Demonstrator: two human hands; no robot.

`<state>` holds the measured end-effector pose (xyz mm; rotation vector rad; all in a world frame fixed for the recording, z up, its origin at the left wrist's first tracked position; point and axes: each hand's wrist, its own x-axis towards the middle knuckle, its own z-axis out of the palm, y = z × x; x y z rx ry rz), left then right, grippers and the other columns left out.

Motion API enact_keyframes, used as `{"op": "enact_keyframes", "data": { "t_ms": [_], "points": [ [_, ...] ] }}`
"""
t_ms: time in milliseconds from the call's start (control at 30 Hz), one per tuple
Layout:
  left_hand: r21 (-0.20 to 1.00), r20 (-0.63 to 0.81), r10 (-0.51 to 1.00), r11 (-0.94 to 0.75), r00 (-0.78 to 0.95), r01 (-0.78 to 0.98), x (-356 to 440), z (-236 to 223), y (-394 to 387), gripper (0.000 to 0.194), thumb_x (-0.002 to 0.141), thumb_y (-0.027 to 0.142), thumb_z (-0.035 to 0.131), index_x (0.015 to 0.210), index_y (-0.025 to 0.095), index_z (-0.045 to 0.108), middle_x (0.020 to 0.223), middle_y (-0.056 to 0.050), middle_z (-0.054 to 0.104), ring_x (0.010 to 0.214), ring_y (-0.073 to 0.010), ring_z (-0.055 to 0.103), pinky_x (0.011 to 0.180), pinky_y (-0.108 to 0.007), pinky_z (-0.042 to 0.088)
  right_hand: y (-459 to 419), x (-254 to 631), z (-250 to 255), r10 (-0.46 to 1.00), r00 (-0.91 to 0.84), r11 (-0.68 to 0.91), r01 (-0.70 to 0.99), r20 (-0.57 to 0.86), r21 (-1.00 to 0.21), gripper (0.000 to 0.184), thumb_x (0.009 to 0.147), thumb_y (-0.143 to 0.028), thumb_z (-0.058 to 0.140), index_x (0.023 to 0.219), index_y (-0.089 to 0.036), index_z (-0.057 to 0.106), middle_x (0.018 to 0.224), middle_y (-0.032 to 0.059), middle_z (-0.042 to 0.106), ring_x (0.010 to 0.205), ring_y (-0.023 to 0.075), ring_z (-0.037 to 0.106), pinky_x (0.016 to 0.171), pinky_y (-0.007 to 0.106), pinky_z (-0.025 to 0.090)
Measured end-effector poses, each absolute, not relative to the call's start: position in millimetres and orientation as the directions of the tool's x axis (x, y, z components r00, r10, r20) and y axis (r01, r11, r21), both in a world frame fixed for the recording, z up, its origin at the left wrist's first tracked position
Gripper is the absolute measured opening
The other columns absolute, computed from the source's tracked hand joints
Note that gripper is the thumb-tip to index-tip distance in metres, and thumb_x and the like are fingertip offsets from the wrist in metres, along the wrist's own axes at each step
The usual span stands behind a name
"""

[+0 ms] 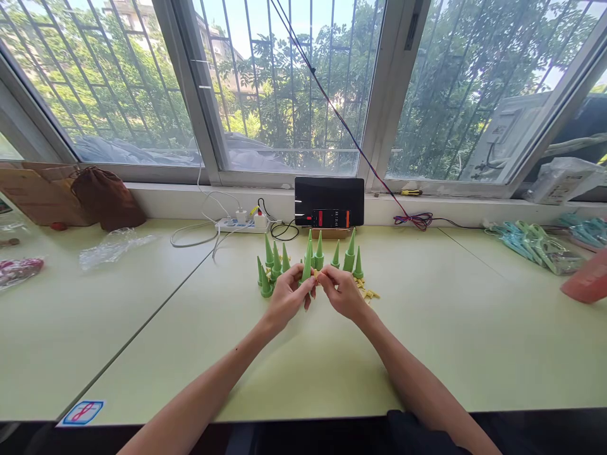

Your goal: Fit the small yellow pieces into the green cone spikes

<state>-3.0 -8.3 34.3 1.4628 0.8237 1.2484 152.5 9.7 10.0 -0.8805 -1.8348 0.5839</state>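
Left hand (290, 292) first, and it's wrapped around a green cone (307, 264), fingers closed, tip pointing up; across from it, the right hand (344, 292) has its fingertips pinched on a small yellow piece (316, 274), right up at the cone's side. They meet just above the pale green table (427, 354), near its middle.

Now from the left: a cardboard box (40, 193), a dark brown bag (107, 197) beside it, and crumpled clear plastic (114, 246) on the tabletop in front. Down at the near edge, there's a marked sticker (83, 412). Over to the white power strip (227, 224), plugs in, cables trailing off.

Then the other green cones (269, 253), standing in a loose cluster to the left of, behind and to the right of the hands, with loose yellow pieces (372, 294) by the rightmost ones. Behind them a dark tablet (329, 189) leans upright, a phone (327, 218) propped in front. Further right, a yellow cutter (411, 192) lies on the sill above a bundled cable (420, 218), and blue and green packets (535, 246) sit near a reddish object (585, 279) at the far right.
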Motion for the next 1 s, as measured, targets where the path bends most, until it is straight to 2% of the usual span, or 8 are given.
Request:
{"op": "enact_keyframes", "data": {
  "t_ms": [333,567,800,1000],
  "points": [
    [0.961,0.276,0.928,-0.26,0.249,-0.096,-3.7,32.7,-7.4,0.026,0.082,0.038,0.067,0.09,0.015,0.058,0.07,0.001,0.054,0.054,-0.0092,0.05,0.04,-0.02,0.043,11.8,151.4,7.3,0.788,-0.254,0.616,0.343,0.561,-0.709,0.04,0.099,-0.041,0.036,0.066,-0.02,0.044,0.059,-0.0031,0.044,0.052,0.01,0.035,0.053,0.024,0.03],
    [0.956,0.29,0.924,-0.266,0.249,-0.126,-4.8,30.8,-5.7,0.024,0.084,0.038,0.066,0.09,0.016,0.058,0.068,0.002,0.052,0.056,-0.0096,0.05,0.041,-0.02,0.042,9.1,151.9,10.3,0.792,-0.28,0.609,0.299,0.542,-0.735,0.029,0.098,-0.039,0.042,0.078,-0.02,0.05,0.065,-0.0019,0.052,0.056,0.0113,0.041,0.055,0.024,0.033],
    [0.961,0.271,0.929,-0.247,0.252,-0.125,-4.9,29.7,-5.0,0.026,0.082,0.039,0.067,0.091,0.016,0.06,0.067,0.002,0.053,0.055,-0.0096,0.05,0.041,-0.02,0.041,8.4,150.9,13.2,0.771,-0.275,0.636,0.296,0.574,-0.712,0.033,0.098,-0.034,0.04,0.069,-0.02,0.047,0.063,-0.0019,0.051,0.056,0.0111,0.041,0.056,0.024,0.033],
    [0.963,0.263,0.933,-0.237,0.247,-0.13,-4.3,29.8,-5.1,0.026,0.081,0.039,0.068,0.091,0.016,0.061,0.069,0.001,0.055,0.055,-0.0095,0.05,0.04,-0.02,0.041,9.7,151.0,11.8,0.778,-0.265,0.629,0.342,0.57,-0.699,0.039,0.099,-0.038,0.038,0.065,-0.02,0.043,0.06,-0.0025,0.049,0.053,0.0103,0.04,0.054,0.025,0.031]
  ]
}}
